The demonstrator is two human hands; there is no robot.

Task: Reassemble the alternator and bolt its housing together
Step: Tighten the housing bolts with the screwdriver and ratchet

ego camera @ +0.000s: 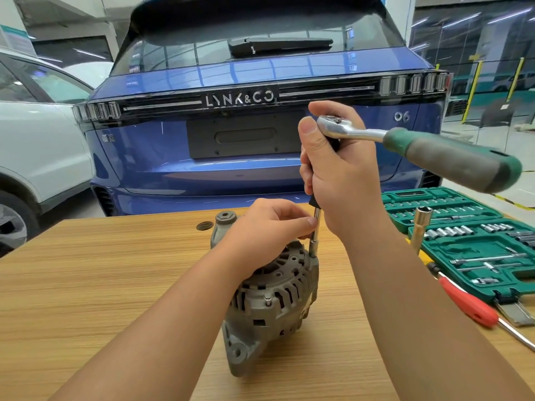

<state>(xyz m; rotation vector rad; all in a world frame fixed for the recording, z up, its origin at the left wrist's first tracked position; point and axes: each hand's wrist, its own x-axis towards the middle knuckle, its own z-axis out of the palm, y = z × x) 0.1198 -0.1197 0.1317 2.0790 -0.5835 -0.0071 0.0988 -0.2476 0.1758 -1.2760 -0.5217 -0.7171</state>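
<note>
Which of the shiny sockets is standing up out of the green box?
The tall silver deep socket, standing upright on the wooden table beside the green socket-set case. All the other sockets lie flat in the case's slots.

Bright, even indoor light falls from overhead strip lamps, which show as white streaks mirrored in the glossy blue car tailgate and its dark rear window; shadows on the pale wood-grain tabletop are soft and faint; the green-and-grey handled chrome ratchet looks slightly smeared; wide-angle distortion bends straight lines towards the edges; the far background is soft.
</note>
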